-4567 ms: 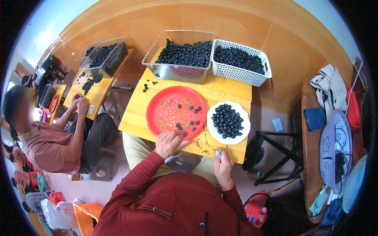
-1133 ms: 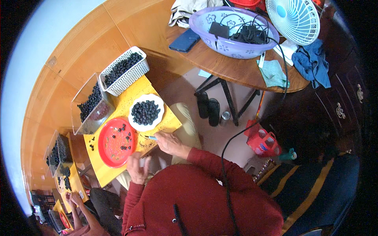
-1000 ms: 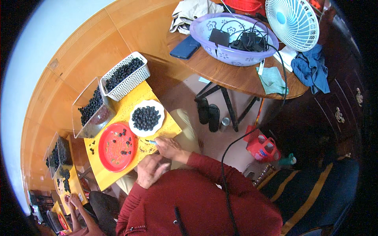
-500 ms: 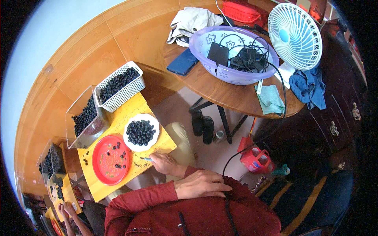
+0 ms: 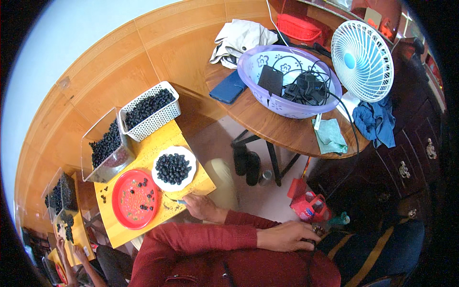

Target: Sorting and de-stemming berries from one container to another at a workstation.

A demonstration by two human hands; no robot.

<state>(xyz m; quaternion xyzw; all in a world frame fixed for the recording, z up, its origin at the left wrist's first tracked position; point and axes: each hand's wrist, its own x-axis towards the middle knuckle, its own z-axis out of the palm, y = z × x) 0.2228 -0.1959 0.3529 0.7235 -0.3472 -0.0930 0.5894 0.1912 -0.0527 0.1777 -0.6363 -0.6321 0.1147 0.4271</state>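
My right hand is closed on a slim light-blue tool at the near edge of a small yellow table. Its exact kind is too small to tell. My left hand reaches across my body below the right sleeve, fingers curled over a black cable; the grip itself is partly hidden. Beyond the tool, a white plate is heaped with small dark round fruits. Beside it a red round tray carries a few of them. Dark crumbs lie near the tool.
A clear bin and a white perforated basket, both with dark fruits, stand at the yellow table's far side. A brown table holds a purple basin and a fan. Another person's hands work at lower left.
My left hand has moved right across my body, and the black cable has shifted right with it. My right hand stays at the yellow table's edge with the tool. The view has tilted slightly.
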